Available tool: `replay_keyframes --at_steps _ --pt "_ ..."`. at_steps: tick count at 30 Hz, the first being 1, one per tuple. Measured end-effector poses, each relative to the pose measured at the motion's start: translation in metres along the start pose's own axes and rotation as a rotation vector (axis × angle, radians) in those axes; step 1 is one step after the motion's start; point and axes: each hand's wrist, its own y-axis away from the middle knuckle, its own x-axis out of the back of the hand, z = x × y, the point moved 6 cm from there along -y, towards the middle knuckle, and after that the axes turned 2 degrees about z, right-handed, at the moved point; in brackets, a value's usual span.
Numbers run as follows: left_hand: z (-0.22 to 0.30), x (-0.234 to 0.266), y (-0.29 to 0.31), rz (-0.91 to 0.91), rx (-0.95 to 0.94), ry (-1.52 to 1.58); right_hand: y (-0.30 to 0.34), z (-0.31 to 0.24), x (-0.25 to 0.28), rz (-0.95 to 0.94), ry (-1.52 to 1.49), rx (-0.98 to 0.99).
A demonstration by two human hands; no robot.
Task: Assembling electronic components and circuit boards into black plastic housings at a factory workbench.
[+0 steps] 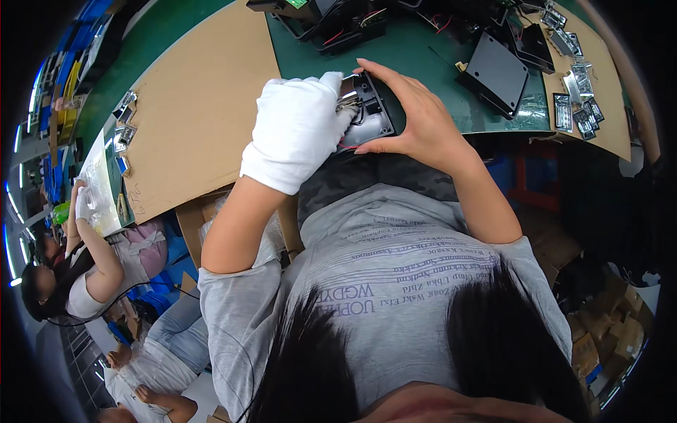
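A black open plastic housing (369, 99) with silvery parts and thin wires inside is between my hands, at the near edge of the green table. My left hand (293, 127), in a white glove, is closed on the housing's left side, its fingertips by the wires. Exactly what those fingertips pinch is hidden. My bare right hand (429, 123) holds the housing from the right, fingers on the far edge and thumb at the near edge. A red wire shows at the near side, close to the thumb.
Brown cardboard (204, 99) covers the table on the left. A black box-shaped unit (497, 74) lies to the right. Several small clear-and-silver parts (582, 84) rest on cardboard (612, 116) at far right. Black housings with wires (331, 25) crowd the back. Co-workers (92, 275) sit at left.
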Motion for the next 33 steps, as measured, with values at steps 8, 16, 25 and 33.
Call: replay_keyframes --at_steps 8,16,25,33 --pt "0.0 -0.006 0.0 0.007 0.036 0.027 -0.001 0.001 -0.001 0.013 -0.001 0.032" --pt "0.001 -0.003 -0.001 -0.015 0.028 -0.008 -0.001 0.0 -0.001 0.033 0.013 0.054" --pt "0.001 -0.004 -0.003 -0.005 0.016 0.026 0.0 0.0 -0.001 0.028 0.01 0.035" --pt "0.0 -0.002 -0.01 -0.068 -0.045 0.084 -0.002 -0.002 0.001 0.028 0.02 0.051"
